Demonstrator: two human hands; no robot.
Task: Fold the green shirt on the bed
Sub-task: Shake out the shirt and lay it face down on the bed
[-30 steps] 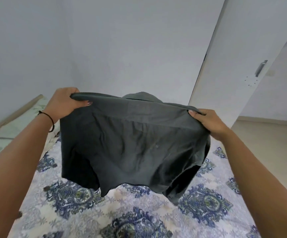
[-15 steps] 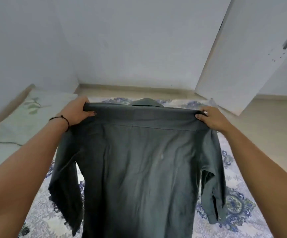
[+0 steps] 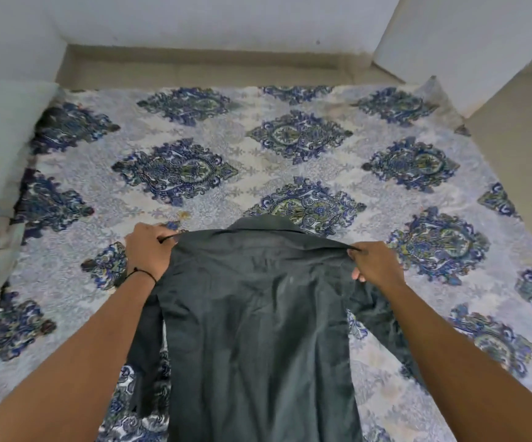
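Note:
The dark green shirt [image 3: 258,330] lies back side up, stretched toward me over the bed [image 3: 258,161], its collar pointing away. My left hand [image 3: 148,250] grips the left shoulder seam, and my right hand [image 3: 374,266] grips the right shoulder. Both sleeves hang down beside the body of the shirt, partly hidden under my forearms. The shirt's hem runs out of view at the bottom.
The bed carries a pale sheet with blue paisley medallions. A light green pillow [image 3: 0,161] lies along the left edge. A white wall [image 3: 213,20] and a strip of floor border the far side; a white door [image 3: 456,49] stands at the right.
My hands have lowered the shirt from in front of me down toward the bed, and my view has tipped downward. The grip on both shoulders is unchanged.

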